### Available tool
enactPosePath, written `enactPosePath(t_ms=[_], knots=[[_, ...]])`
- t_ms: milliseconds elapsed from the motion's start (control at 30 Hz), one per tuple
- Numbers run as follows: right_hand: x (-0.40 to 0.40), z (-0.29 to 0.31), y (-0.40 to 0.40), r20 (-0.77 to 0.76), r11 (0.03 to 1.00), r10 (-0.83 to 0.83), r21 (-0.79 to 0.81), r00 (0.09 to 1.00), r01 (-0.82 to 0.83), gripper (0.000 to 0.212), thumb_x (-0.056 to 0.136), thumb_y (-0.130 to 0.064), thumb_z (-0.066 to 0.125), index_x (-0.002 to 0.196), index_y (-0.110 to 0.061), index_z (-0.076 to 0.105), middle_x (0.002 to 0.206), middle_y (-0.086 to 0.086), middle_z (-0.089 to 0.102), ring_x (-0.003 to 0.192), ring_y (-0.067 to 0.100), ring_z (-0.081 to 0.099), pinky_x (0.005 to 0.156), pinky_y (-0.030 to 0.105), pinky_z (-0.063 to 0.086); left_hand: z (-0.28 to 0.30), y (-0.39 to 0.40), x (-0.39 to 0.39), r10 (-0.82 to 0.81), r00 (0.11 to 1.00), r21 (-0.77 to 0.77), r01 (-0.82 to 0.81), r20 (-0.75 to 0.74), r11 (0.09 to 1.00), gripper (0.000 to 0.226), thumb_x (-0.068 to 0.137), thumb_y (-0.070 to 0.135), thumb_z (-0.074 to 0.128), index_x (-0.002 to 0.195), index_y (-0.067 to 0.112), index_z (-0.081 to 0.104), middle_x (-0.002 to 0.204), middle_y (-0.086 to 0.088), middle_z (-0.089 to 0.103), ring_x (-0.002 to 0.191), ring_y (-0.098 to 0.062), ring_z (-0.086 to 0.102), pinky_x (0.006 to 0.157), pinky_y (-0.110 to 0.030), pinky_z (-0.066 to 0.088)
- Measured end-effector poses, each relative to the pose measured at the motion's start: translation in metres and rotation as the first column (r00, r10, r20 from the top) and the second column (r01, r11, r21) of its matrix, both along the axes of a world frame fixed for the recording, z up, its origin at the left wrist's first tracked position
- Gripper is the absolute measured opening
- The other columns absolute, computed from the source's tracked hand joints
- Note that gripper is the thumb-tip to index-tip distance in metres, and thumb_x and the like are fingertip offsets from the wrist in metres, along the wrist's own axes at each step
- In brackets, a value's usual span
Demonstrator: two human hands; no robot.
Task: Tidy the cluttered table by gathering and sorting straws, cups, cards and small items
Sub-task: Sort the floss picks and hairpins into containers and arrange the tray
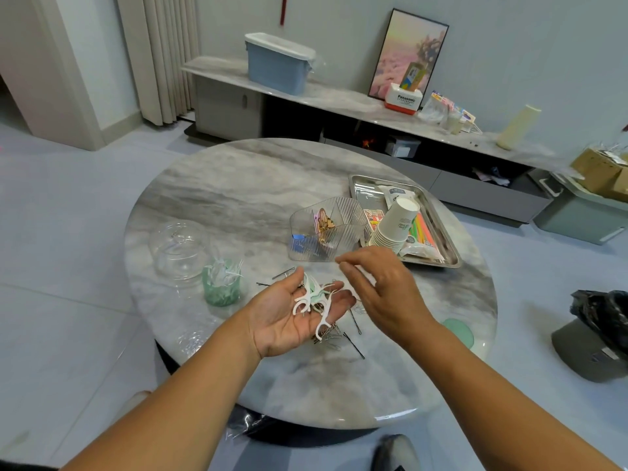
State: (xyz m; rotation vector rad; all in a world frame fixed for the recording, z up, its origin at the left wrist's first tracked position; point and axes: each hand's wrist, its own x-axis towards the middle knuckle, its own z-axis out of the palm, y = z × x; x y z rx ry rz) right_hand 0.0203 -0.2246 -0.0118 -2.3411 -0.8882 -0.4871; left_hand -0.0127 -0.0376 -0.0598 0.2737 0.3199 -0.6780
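The left hand (289,314) lies palm up over the round bench (221,195), fingers straight and relaxed, and carries a small heap of floss picks (312,297), white and pale green; I cannot count them exactly. The right hand (380,290) hovers just beside it, palm down, fingers loosely bent; whether the fingertips pinch something is too blurred to tell. Under and between both hands, black hairpins (353,345) are scattered on the bench, several of them, some hidden by the left hand. To the left of the left hand stands a green jar (221,290) with more picks inside, and beyond it lies a clear lid (180,249). Beyond the right hand stands a clear organizer (328,229) with compartments holding small items, and touching it on the right a metal tray (445,246) with one stack of paper cups (396,222), colored straws (423,229) and packets. A green disc (458,331) lies near the bench edge, to the right of the right wrist. The far part of the bench beyond the organizer gives open room, and also the near part under the forearms.
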Motion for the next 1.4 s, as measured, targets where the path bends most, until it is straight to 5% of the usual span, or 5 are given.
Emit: enactPosePath(t_ms=[267, 533, 1033, 1200, 1400], knots=[[-0.028, -0.001, 0.005, -0.646, 0.945, -0.281, -0.060, 0.710, 0.320, 0.053, 0.064, -0.064, 0.083, 0.071, -0.020, 0.053, 0.061, -0.012, 0.067, 0.052, 0.002, 0.057, 0.049, 0.017, 0.041, 0.001, -0.007, -0.002, 0.136, 0.990, 0.084, -0.139, 0.035, 0.987, 0.064, 0.101, 0.048, 0.049, 0.135, -0.006, 0.056, 0.134, -0.027, 0.061, 0.114, -0.037, 0.068, 0.094, -0.047, 0.055], [-0.039, -0.009, 0.017, -0.927, 0.893, -0.161, 0.009, 0.338, 0.450, 0.027, 0.080, -0.018, 0.084, 0.092, 0.002, 0.070, 0.072, 0.011, 0.074, 0.062, 0.018, 0.069, 0.047, 0.023, 0.037, -0.010, -0.022, -0.006, 0.252, 0.963, 0.185, -0.265, 0.090, 0.946, 0.036, 0.098, -0.004, 0.050, 0.134, -0.004, 0.057, 0.123, -0.023, 0.069, 0.119, -0.036, 0.066, 0.097, -0.043, 0.055], [-0.035, 0.000, 0.020, -0.913, 0.873, -0.059, 0.149, 0.403, 0.465, 0.025, 0.092, -0.022, 0.073, 0.076, -0.004, 0.078, 0.067, 0.003, 0.074, 0.045, 0.002, 0.053, 0.044, 0.013, 0.040, -0.011, -0.030, -0.014, 0.141, 0.979, 0.176, -0.166, 0.149, 0.970, 0.086, 0.092, 0.068, 0.044, 0.144, 0.000, 0.050, 0.112, -0.013, 0.064, 0.084, -0.019, 0.061, 0.095, -0.035, 0.055], [-0.022, -0.004, 0.013, -0.765, 0.869, -0.245, 0.099, 0.596, 0.485, 0.015, 0.096, -0.025, 0.064, 0.087, -0.019, 0.074, 0.076, -0.006, 0.077, 0.067, 0.008, 0.073, 0.069, 0.031, 0.058, -0.015, -0.032, -0.016, 0.100, 0.977, 0.148, -0.129, 0.190, 0.981, 0.076, 0.097, 0.055, 0.047, 0.143, -0.005, 0.048, 0.139, -0.025, 0.058, 0.129, -0.033, 0.059, 0.111, -0.041, 0.044], [-0.020, -0.007, 0.007, -0.913, 0.860, -0.029, 0.185, 0.406, 0.476, 0.012, 0.090, -0.020, 0.076, 0.094, -0.008, 0.076, 0.081, 0.006, 0.078, 0.065, 0.015, 0.074, 0.054, 0.022, 0.055, -0.012, -0.031, -0.017, 0.006, 0.984, 0.214, -0.046, 0.181, 0.976, 0.072, 0.100, 0.057, 0.040, 0.138, -0.002, 0.056, 0.139, -0.028, 0.057, 0.129, -0.037, 0.058, 0.109, -0.042, 0.046]])
